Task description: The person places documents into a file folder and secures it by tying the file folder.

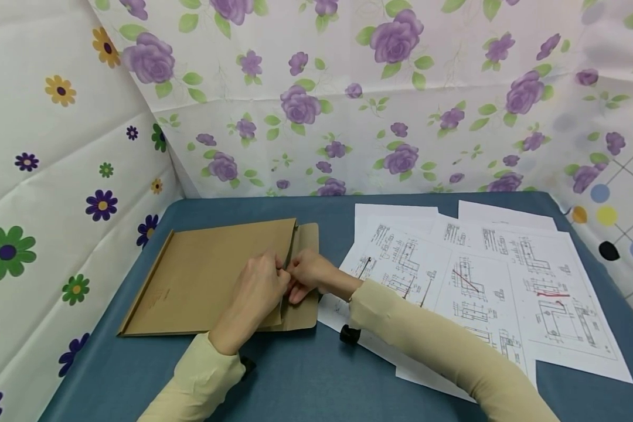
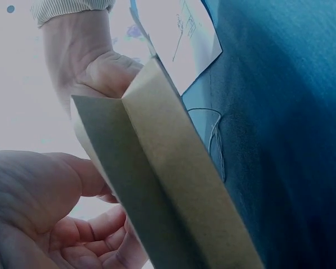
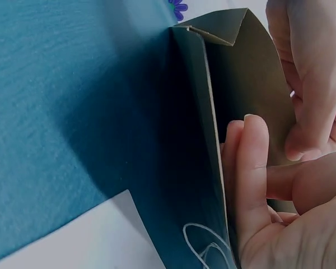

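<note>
A brown kraft paper envelope [image 1: 216, 275] lies on the left of the table, its right-hand end standing open with a flap [image 1: 307, 310] spread beneath. My left hand [image 1: 258, 287] pinches the edge of its upper panel; thumb and bent fingers show along that edge in the left wrist view. My right hand [image 1: 311, 272] is just beside it at the opening. In the right wrist view, two fairly straight fingers [image 3: 252, 162] of the right hand reach into the opening beside the flap. The panel hides the right fingertips in the left wrist view. Thin white string [image 3: 204, 244] hangs by the flap.
Several printed sheets with technical drawings [image 1: 469, 287], some marked in red, overlap on the right, partly under my right forearm. A blue cloth [image 1: 295, 375] covers the table. Flowered cloth [image 1: 337, 117] hangs behind and at the left side.
</note>
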The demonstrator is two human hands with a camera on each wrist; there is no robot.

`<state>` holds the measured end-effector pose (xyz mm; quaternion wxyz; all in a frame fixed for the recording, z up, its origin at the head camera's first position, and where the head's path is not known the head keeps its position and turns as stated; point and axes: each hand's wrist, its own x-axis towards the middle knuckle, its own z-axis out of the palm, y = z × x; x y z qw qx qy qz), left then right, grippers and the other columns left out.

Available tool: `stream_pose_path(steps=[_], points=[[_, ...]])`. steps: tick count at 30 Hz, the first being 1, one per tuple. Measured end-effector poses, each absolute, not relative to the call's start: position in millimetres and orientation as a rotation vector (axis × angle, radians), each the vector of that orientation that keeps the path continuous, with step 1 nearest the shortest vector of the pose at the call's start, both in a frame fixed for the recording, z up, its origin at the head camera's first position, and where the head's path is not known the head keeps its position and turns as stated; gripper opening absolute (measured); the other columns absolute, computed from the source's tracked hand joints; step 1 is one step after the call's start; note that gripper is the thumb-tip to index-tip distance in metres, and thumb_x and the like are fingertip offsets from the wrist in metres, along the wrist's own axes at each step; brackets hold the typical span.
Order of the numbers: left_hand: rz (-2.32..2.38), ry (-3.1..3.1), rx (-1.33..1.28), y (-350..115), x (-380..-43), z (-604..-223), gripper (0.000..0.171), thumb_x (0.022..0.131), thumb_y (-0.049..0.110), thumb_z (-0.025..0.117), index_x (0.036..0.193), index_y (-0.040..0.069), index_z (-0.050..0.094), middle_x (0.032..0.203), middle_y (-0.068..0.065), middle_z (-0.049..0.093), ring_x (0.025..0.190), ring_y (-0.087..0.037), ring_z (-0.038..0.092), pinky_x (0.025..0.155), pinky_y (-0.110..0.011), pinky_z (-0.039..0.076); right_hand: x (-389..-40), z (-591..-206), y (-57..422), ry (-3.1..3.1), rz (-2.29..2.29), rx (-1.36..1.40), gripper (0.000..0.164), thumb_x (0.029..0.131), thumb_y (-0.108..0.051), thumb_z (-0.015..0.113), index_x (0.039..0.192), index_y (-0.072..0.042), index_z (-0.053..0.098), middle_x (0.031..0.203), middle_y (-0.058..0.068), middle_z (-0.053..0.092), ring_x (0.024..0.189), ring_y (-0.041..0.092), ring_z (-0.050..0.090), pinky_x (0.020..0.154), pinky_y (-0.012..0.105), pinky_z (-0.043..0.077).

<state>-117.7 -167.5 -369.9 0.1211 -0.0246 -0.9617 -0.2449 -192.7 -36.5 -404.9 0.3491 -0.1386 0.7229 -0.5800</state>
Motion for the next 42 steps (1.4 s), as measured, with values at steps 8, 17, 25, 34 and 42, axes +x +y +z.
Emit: stream_pose_path(steps=[8, 17, 25, 34, 42], points=[[-0.735, -2.812, -0.07, -166, -118, -370, 0.007, 0.084, -0.004, 0.062, 0.084, 0.003, 0.06, 0.072, -0.01, 0.057, 0.057, -0.02, 0.052, 0.053, -0.031, 0.043, -192, -406, -37, 1.804, -1.545, -0.309, 0.026, 0.103, 0.006, 0.045, 0.1, 0.013, 0.069, 0.071, 0.021, 0.07, 0.053, 0.019, 0.068, 0.055, 0.03, 0.058], [-0.746, -2.823, -0.075, -165, -120, -371, 0.007, 0.083, -0.005, 0.062, 0.085, 0.002, 0.06, 0.072, -0.01, 0.057, 0.056, -0.019, 0.052, 0.052, -0.031, 0.043, -192, -406, -30, 1.833, -1.565, -0.4, 0.026, 0.106, 0.001, 0.046, 0.103, 0.014, 0.068, 0.08, 0.022, 0.072, 0.055, 0.018, 0.069, 0.058, 0.032, 0.059], [-0.746, -2.859, -0.034, -166, -120, -372, 0.007, 0.084, -0.003, 0.063, 0.087, 0.002, 0.061, 0.075, -0.009, 0.058, 0.057, -0.019, 0.052, 0.052, -0.031, 0.043, -193, -408, -17, 1.871, -1.544, -0.432, 0.027, 0.106, -0.003, 0.05, 0.097, 0.011, 0.072, 0.083, 0.019, 0.072, 0.057, 0.016, 0.069, 0.058, 0.03, 0.059], [-0.713, -2.873, -0.046, -166, -121, -373, 0.005, 0.086, -0.002, 0.066, 0.088, 0.001, 0.062, 0.077, -0.01, 0.06, 0.061, -0.02, 0.055, 0.054, -0.032, 0.045, -197, -407, 6, 2.114, -1.448, -0.606, 0.021, 0.103, -0.011, 0.061, 0.113, 0.001, 0.075, 0.091, 0.012, 0.071, 0.068, 0.017, 0.065, 0.059, 0.032, 0.058], [-0.718, -2.9, 0.002, -167, -120, -374, 0.004, 0.087, -0.001, 0.065, 0.09, 0.001, 0.063, 0.078, -0.01, 0.061, 0.061, -0.02, 0.055, 0.054, -0.031, 0.045, -200, -411, 29, 2.373, -1.247, -1.005, 0.024, 0.101, -0.016, 0.066, 0.119, -0.003, 0.074, 0.109, 0.005, 0.071, 0.09, 0.016, 0.066, 0.076, 0.03, 0.055]])
